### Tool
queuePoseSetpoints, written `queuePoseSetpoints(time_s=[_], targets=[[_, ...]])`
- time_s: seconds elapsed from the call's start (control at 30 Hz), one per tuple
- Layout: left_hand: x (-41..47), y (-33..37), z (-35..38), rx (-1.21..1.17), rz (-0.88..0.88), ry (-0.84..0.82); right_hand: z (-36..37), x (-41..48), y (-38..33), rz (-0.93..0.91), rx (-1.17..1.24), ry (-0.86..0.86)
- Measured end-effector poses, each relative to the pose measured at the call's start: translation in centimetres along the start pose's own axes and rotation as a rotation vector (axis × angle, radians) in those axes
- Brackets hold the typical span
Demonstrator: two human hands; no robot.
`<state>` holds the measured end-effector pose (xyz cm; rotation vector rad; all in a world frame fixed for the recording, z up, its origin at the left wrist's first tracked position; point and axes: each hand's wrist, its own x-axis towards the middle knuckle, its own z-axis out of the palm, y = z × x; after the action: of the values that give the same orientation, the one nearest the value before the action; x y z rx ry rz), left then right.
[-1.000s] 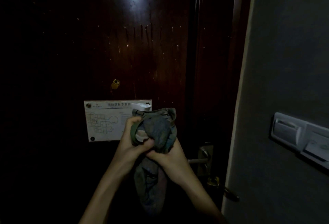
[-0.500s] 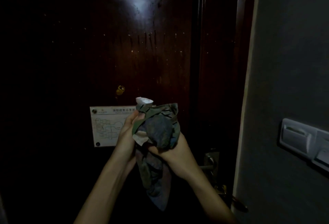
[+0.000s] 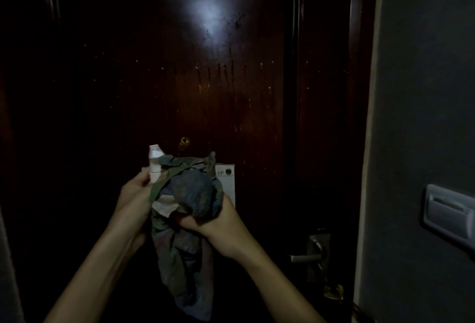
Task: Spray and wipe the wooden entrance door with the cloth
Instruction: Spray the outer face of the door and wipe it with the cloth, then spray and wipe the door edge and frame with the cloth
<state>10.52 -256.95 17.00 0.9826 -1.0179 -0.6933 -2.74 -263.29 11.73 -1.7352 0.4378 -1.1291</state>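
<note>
Right hand (image 3: pixel 218 230) fisted round bunched greenish cloth (image 3: pixel 195 194), left hand (image 3: pixel 133 199) wrapped round white spray bottle (image 3: pixel 155 166), drip-streaked wooden door (image 3: pixel 205 91) behind.

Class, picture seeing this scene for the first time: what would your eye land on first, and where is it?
At centre, the right hand grips a bunched cloth, and a white spray bottle rises from the left hand beside it. Above them a bright glare shines on the dark wooden door, with drips running down below it.
</note>
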Motion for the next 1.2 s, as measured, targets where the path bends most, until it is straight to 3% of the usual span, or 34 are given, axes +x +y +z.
queuePoseSetpoints(time_s=[0.4, 0.63, 0.73, 0.9, 1.2], targets=[[0.4, 0.5, -3.4, -0.036, 0.146, 0.212, 1.6, 1.3, -1.5, -0.087, 0.017, 0.049], [1.4, 0.5, -5.3, 0.02, 0.182, 0.237, 0.5, 2.9, -3.1, -0.075, 0.149, 0.202], [1.3, 1.0, -6.2, 0.007, 0.168, 0.233, -0.4, 4.0, -3.9, -0.109, 0.02, 0.214], [1.9, 1.8, -9.3, -0.079, 0.118, 0.258, 0.9, 5.4, -3.9, -0.231, -0.125, 0.067], [5.1, 4.1, -20.3, -0.045, 0.227, 0.324, 10.7, 12.3, -2.9, -0.413, -0.365, 0.127]])
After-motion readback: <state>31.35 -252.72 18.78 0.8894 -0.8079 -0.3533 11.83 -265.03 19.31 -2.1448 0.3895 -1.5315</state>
